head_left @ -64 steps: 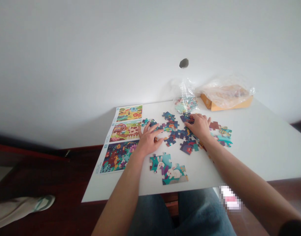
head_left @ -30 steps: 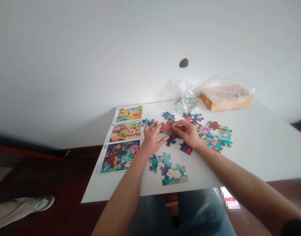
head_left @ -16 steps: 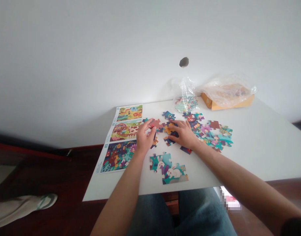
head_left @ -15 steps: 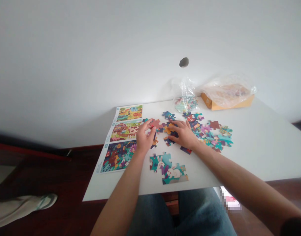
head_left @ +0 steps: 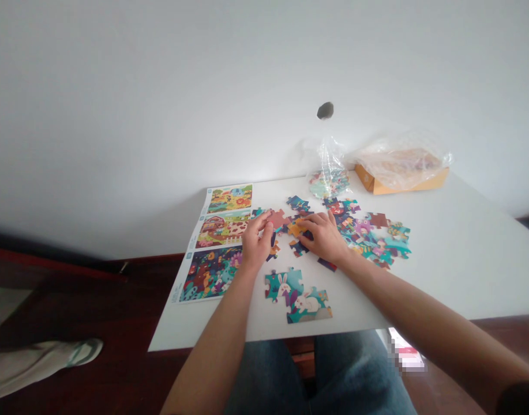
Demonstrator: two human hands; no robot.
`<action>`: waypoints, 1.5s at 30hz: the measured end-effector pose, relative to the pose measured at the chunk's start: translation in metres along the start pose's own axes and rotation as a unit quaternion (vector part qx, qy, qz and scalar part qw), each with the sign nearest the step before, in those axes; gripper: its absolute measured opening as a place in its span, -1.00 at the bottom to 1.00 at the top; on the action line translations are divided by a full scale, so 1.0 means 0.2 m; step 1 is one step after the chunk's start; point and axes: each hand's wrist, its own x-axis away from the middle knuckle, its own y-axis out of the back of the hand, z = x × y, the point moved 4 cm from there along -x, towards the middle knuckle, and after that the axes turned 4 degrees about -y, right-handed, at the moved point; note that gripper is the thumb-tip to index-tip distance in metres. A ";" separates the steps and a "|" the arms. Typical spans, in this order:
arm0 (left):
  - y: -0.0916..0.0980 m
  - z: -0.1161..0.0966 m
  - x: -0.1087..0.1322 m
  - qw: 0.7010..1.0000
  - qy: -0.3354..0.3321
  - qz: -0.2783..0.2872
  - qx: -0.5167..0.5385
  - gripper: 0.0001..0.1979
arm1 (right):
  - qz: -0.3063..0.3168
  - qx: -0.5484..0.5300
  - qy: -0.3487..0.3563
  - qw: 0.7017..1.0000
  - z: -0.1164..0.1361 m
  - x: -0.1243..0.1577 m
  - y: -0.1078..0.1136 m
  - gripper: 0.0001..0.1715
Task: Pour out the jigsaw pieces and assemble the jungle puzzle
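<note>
Just beyond rabbit section [head_left: 310,304]: orange piece [head_left: 295,227] under fingertips of right hand [head_left: 327,237], farther from left hand [head_left: 256,245] at reddish-brown piece [head_left: 278,219]. Both grips loosely curled; pinching or merely touching, cannot tell.

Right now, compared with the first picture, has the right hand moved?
Yes: the right hand has moved to the left, farther from the orange box, which stands in the same place.

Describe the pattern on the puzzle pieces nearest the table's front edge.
These puzzle pieces show two white-faced rabbits on mostly teal; head view.
</note>
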 end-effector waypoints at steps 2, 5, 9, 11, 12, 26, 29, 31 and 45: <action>0.00 -0.01 0.00 1.000 -0.002 -0.002 0.006 -0.60 | 0.008 0.016 0.019 1.000 0.01 0.00 -0.01 -0.65; 0.00 -0.04 -0.01 1.000 0.000 0.006 0.006 -0.61 | 0.023 0.024 0.047 0.998 0.02 0.00 -0.01 -0.65; -0.02 -0.06 0.00 0.999 0.001 0.034 0.024 -0.62 | 0.024 0.017 0.046 0.999 0.00 0.00 -0.02 -0.67; -0.03 -0.06 0.01 0.998 -0.002 0.041 0.040 -0.66 | 0.019 0.012 0.044 0.999 -0.01 0.00 -0.02 -0.67; -0.04 -0.06 0.02 0.998 -0.003 0.041 0.049 -0.67 | 0.014 0.008 0.042 0.999 -0.02 0.00 -0.02 -0.67; -0.11 -0.12 0.03 0.971 0.051 0.148 0.182 -0.47 | -0.014 -0.099 0.126 0.987 0.08 0.03 0.06 -0.44; -0.10 -0.12 0.03 0.968 0.067 0.149 0.188 -0.47 | -0.026 -0.094 0.135 0.986 0.09 0.04 0.08 -0.49; -0.09 -0.12 0.03 0.967 0.087 0.147 0.191 -0.46 | -0.031 -0.089 0.128 0.987 0.09 0.04 0.08 -0.51; -0.04 -0.03 0.00 0.966 0.158 -0.009 0.204 -0.71 | -0.017 -0.010 0.030 0.999 0.03 0.03 0.02 -0.39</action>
